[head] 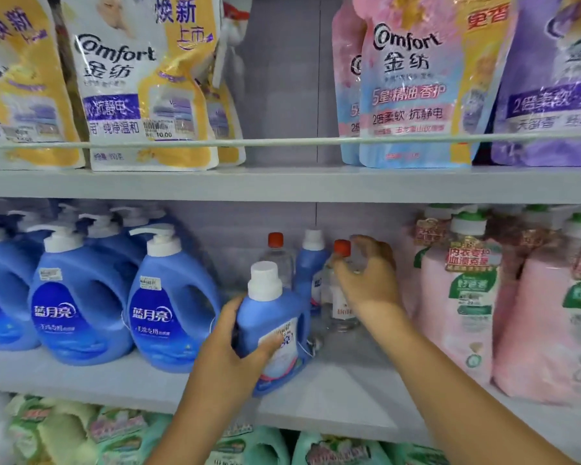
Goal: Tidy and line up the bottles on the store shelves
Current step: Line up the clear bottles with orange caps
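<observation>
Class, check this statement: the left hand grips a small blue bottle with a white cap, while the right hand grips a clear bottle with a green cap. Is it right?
Not quite. In the head view the clear bottle gripped by the right hand has a red cap, not green. The left hand does grip the small blue bottle with a white cap.
</observation>
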The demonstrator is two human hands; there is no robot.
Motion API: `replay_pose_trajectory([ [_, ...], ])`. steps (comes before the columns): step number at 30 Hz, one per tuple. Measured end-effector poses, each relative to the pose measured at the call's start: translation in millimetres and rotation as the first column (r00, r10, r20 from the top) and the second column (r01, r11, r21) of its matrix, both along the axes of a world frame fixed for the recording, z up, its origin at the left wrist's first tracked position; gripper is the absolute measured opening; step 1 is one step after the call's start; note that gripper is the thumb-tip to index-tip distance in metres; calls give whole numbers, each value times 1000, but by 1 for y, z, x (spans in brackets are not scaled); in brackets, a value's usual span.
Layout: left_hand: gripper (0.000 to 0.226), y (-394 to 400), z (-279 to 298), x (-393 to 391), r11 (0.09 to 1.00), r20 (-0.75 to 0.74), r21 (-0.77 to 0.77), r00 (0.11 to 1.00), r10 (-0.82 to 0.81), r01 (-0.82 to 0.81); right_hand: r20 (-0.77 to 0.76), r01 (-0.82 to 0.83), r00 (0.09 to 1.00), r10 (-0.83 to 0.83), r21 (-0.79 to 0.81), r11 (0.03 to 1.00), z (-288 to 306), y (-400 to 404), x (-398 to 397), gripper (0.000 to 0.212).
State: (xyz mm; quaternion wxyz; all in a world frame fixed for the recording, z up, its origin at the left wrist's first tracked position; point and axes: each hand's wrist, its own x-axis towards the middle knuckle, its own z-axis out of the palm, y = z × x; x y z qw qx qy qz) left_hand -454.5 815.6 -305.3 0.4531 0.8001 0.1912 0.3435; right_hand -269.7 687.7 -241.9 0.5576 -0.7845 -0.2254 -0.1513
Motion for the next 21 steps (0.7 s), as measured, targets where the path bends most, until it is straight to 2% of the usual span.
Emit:
replay_pose_trajectory([
  [2,54,-3,0,-9,999,-13,-1,999,38,-38,-76,-2,997,-5,-102,995,-8,4,9,71],
  [3,55,-4,0,-12,998,-19,3,998,63,-63,-138,-39,990,20,-138,990,-13,9,11,80],
  [4,57,-4,0,-14,997,-23,5,996,84,-83,-183,-68,982,42,-139,988,-22,14,15,80],
  [6,65,-3,2,-16,992,-21,26,992,122,-122,-193,-100,978,79,-99,990,-39,19,28,65],
  [8,76,-5,7,-17,984,-23,104,988,150,-147,-170,-110,982,87,-131,985,-46,16,32,54],
  [10,84,-10,17,-18,968,45,194,987,154,-160,-167,-92,984,66,-154,984,-38,7,20,54],
  [11,82,-14,26,-19,959,97,235,985,141,-161,-161,-94,984,72,-137,986,-33,1,12,55],
  [13,66,-16,50,-16,936,182,315,978,103,-157,-175,-87,982,66,-113,990,-31,-11,-1,41],
  [15,48,-12,81,0,949,186,292,980,68,-121,-150,-87,986,71,-107,990,-31,-23,-13,35],
  [18,29,6,130,44,1000,28,22,999,20,-20,-102,-78,992,70,-83,993,-35,-36,-24,33],
  [19,32,15,143,59,1000,-84,-27,996,0,-3,-88,-83,993,77,-69,994,-38,-38,-24,36],
  [21,43,32,157,83,999,-300,-5,953,-45,45,-86,-108,991,105,-25,994,-43,-39,-25,46],
])
